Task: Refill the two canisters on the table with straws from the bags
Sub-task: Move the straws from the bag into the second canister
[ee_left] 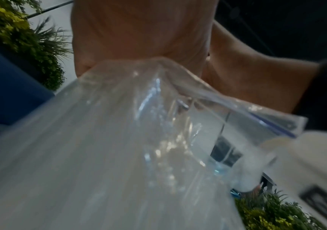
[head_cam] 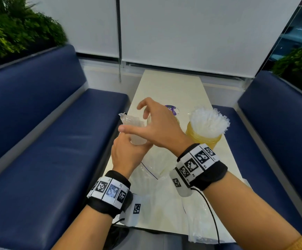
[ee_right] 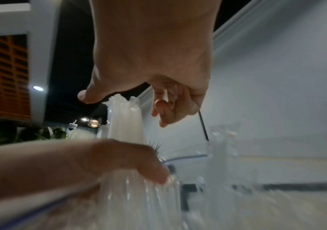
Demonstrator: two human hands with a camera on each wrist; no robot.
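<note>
My left hand [head_cam: 126,152] grips a bundle of white wrapped straws [head_cam: 134,127] upright where it comes out of a clear zip bag [head_cam: 153,168]. My right hand [head_cam: 152,121] hovers over the straw tips [ee_right: 125,109] with thumb and fingers spread, holding nothing. A yellow canister [head_cam: 203,139] at the right is packed with wrapped straws [head_cam: 208,121]. The second canister is mostly hidden behind my right hand; only a yellowish edge [head_cam: 177,121] and a purple-topped lid [head_cam: 171,109] show. The left wrist view is filled by the bag [ee_left: 119,140].
The narrow cream table [head_cam: 170,87] runs away from me between two blue benches [head_cam: 47,141]. A flattened clear bag [head_cam: 197,222] lies at the table's near right edge. Plants stand behind both benches, and a blind cord [head_cam: 119,69] hangs at the far wall.
</note>
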